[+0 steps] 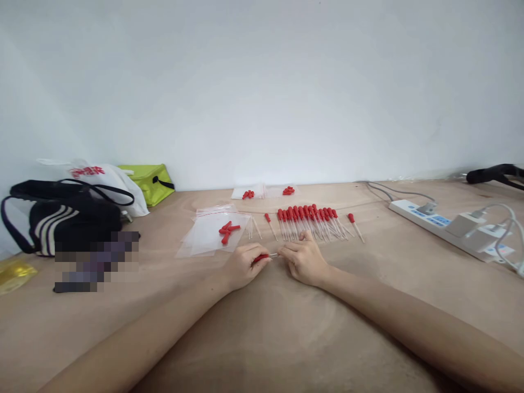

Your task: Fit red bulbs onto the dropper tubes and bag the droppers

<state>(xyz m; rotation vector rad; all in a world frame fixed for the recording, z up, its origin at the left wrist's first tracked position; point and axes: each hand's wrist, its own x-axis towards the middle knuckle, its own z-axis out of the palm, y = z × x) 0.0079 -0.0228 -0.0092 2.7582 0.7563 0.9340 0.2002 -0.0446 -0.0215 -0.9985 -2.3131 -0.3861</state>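
Low over the table, my left hand (244,266) is closed round a red rubber dropper bulb (261,258). A thin clear dropper tube (273,255) bridges the gap between my hands, one end at the bulb and the other pinched by my right hand (303,258). How far the tube sits inside the bulb is hidden by my fingers. Just beyond my hands lies a row of droppers with red bulbs (305,212), their tubes pointing towards me. A single dropper (267,218) lies left of the row and another dropper (351,218) lies right of it.
Loose red bulbs (226,231) rest on clear zip bags (200,229), beside a few bare tubes (256,228). Two smaller bulb heaps lie near the wall. A power strip (421,216) with cables stands right; a black bag (73,218) and a green bag (149,183) stand left.
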